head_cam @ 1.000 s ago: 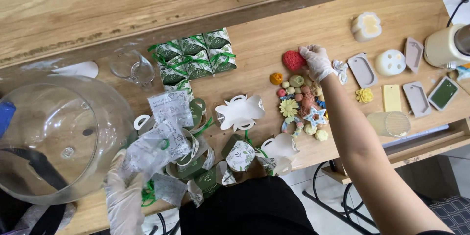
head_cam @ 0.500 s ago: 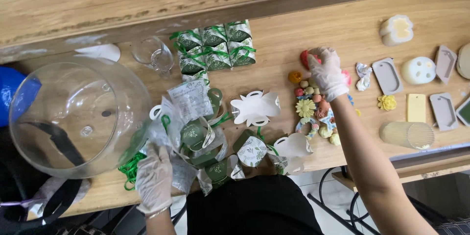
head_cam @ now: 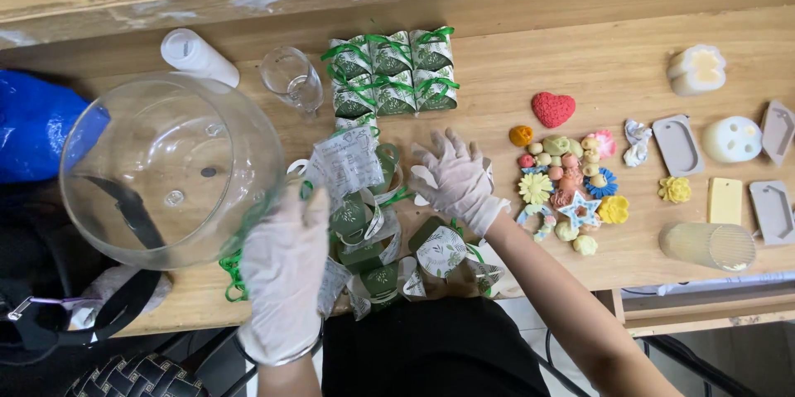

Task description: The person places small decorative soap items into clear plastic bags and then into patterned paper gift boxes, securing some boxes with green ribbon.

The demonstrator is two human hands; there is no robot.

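Crowding gloved hands [head_cam: 451, 178]: flat green boxes [head_cam: 364, 223].

Both hands wear thin white gloves. The left hand [head_cam: 283, 269] comes up from the lower edge, back to the camera, its fingers [head_cam: 300, 202] held close together and pointing away from the body. The right hand [head_cam: 454, 179] lies palm down with its fingers [head_cam: 451, 142] spread wide; its bare forearm runs back toward the lower right corner.
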